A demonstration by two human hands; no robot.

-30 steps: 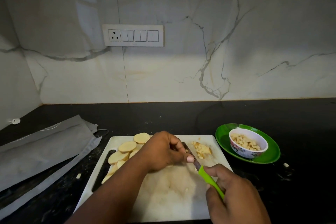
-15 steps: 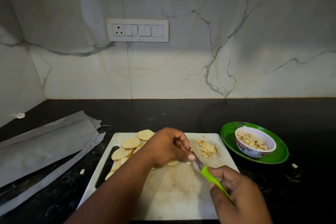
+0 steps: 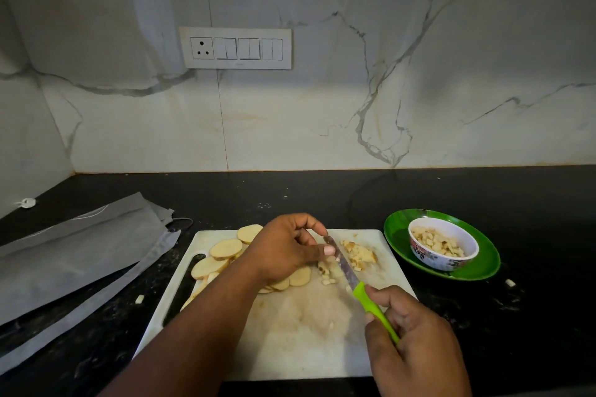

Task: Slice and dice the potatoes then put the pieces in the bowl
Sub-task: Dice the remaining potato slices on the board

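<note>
Potato slices: we have them fanned along the left side of the cutting board, a few under our left palm near the middle.
Fresh dice: a small scatter just left of the blade; a larger heap sits by the board's far right corner.
Left hand: curled, pressing down on the slices, fingertips touching or nearly touching the knife.
Right hand: wrapped around the green handle, blade angled toward the far edge.
Bowl: partly filled, on a green plate right of the board.
Risk: our thumb sits against the blade; a slip on wet slices could nick it.
Risk: dice may roll off the right edge onto the counter.
</note>
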